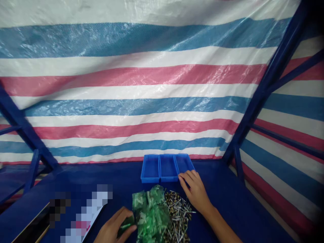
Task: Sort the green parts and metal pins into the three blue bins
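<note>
My left hand (115,225) is at the lower left, its fingers curled round a small green plastic packet (126,223). Just right of it lies a heap of green plastic bags (153,212), glossy and crumpled. Beside that heap is a loose pile of metal rivets (178,216) with long silver pins and brownish bodies. Beyond both piles sits a blue three-compartment tray (160,168). My right hand (194,189) reaches over the tray's front right corner, thumb and fingertips closed at its front wall and hiding part of the right compartment.
Everything lies on a dark blue table (121,179). To the left are a blurred white sheet-like item (88,216) and a dark, light-edged item (37,222). A striped tarpaulin (141,77) hangs behind, between blue metal posts (263,91).
</note>
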A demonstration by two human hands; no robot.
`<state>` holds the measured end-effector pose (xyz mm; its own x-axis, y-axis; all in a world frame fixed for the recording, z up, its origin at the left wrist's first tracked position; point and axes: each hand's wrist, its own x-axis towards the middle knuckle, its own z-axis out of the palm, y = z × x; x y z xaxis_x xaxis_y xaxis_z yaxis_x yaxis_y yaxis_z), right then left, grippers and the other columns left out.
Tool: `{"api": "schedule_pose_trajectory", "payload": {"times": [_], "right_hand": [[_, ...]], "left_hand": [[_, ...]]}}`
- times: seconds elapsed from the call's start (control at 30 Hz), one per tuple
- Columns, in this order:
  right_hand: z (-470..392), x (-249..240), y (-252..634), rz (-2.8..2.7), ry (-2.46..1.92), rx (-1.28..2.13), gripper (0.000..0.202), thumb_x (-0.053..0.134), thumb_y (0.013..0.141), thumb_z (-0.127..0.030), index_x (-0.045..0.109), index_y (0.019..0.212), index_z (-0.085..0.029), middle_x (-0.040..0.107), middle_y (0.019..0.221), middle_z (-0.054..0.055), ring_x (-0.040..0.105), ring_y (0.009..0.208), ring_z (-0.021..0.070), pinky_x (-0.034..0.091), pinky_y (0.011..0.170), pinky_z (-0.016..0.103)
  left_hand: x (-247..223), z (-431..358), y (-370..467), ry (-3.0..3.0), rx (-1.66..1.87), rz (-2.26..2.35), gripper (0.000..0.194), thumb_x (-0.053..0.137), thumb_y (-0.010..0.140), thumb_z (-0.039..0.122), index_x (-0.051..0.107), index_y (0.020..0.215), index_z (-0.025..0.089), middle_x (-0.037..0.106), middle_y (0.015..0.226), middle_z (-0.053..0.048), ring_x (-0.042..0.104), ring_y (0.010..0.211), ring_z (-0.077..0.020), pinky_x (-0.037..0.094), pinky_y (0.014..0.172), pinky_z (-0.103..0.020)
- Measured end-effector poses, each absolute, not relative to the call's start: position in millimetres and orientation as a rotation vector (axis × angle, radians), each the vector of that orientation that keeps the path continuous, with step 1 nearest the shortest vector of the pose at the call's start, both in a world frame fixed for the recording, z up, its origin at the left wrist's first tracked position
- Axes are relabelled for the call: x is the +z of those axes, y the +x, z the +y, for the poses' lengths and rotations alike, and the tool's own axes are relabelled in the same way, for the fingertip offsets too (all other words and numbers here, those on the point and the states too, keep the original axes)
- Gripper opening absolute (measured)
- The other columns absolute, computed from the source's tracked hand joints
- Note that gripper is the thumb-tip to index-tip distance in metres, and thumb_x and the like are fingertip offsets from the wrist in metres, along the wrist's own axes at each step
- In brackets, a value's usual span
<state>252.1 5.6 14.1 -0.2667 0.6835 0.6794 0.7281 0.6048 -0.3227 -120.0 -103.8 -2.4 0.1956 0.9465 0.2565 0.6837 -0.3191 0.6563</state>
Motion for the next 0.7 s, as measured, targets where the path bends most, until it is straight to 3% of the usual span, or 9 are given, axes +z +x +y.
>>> {"api": "schedule_pose_trajectory", "payload": {"times": [0.13,0.27,0.37,0.43,0.47,0.57,0.63,0.7], "right_hand": [[7,10,252,-2.010,-1.119,-0.072,0.021,0.051,0.112,-0.026,0.071,0.114,-0.023,0.072,0.100,0.007,0.063,0.092,0.0252,0.048,0.089,0.043],[6,9,250,-2.005,-1.108,-0.062,0.019,0.052,0.111,-0.026,0.071,0.114,-0.025,0.072,0.100,0.006,0.066,0.092,0.0255,0.051,0.089,0.044],[2,10,245,-1.984,-1.085,-0.062,0.022,0.055,0.110,-0.028,0.068,0.127,-0.027,0.073,0.103,0.006,0.069,0.095,0.0276,0.053,0.096,0.049],[-2,12,241,-1.999,-1.058,-0.070,0.035,0.059,0.108,-0.031,0.062,0.143,-0.027,0.073,0.103,0.007,0.071,0.095,0.0287,0.056,0.095,0.050],[-4,12,239,-2.016,-1.031,-0.076,0.042,0.060,0.107,-0.032,0.058,0.148,-0.027,0.074,0.107,0.008,0.072,0.099,0.0298,0.057,0.096,0.050],[-7,12,235,-2.052,-0.955,-0.083,0.052,0.062,0.106,-0.028,0.050,0.157,-0.026,0.073,0.124,0.012,0.072,0.111,0.0316,0.059,0.098,0.050],[-7,10,232,-2.052,-0.915,-0.058,0.052,0.058,0.107,-0.021,0.048,0.157,-0.025,0.072,0.130,0.013,0.071,0.115,0.0304,0.061,0.098,0.048],[-6,7,229,-2.015,-0.889,-0.029,0.048,0.056,0.107,-0.016,0.050,0.154,-0.024,0.072,0.130,0.013,0.071,0.115,0.0286,0.062,0.097,0.045]], "left_hand": [[26,-86,-100,1.967,0.847,1.561,0.032,0.059,0.105,0.058,0.072,0.112,0.029,0.070,0.075,0.003,0.065,0.061,-0.0155,0.049,0.057,-0.018],[53,-53,-66,1.938,0.938,1.453,0.037,0.048,0.111,0.053,0.069,0.128,0.028,0.067,0.078,0.002,0.060,0.063,-0.0167,0.047,0.061,-0.022],[61,-27,-35,1.945,0.977,1.265,0.042,0.047,0.111,0.047,0.059,0.147,0.028,0.070,0.084,-0.001,0.064,0.071,-0.0200,0.051,0.068,-0.026],[58,-13,-17,2.024,1.010,1.133,0.035,0.056,0.108,0.042,0.067,0.139,0.030,0.073,0.105,-0.006,0.068,0.091,-0.0226,0.053,0.084,-0.030],[54,-7,-11,2.026,1.031,1.106,0.032,0.058,0.107,0.040,0.069,0.136,0.030,0.073,0.106,-0.005,0.068,0.090,-0.0221,0.053,0.084,-0.030],[30,2,0,1.982,1.094,1.168,0.027,0.062,0.105,0.039,0.068,0.128,0.027,0.063,0.080,0.002,0.061,0.071,-0.0192,0.049,0.070,-0.027],[13,3,-1,1.944,1.153,1.212,0.033,0.060,0.106,0.040,0.058,0.136,0.027,0.055,0.074,0.006,0.057,0.064,-0.0175,0.045,0.065,-0.026],[0,0,-4,1.926,1.170,1.252,0.027,0.058,0.107,0.042,0.055,0.129,0.026,0.049,0.070,0.008,0.054,0.061,-0.0165,0.043,0.062,-0.025]]}}
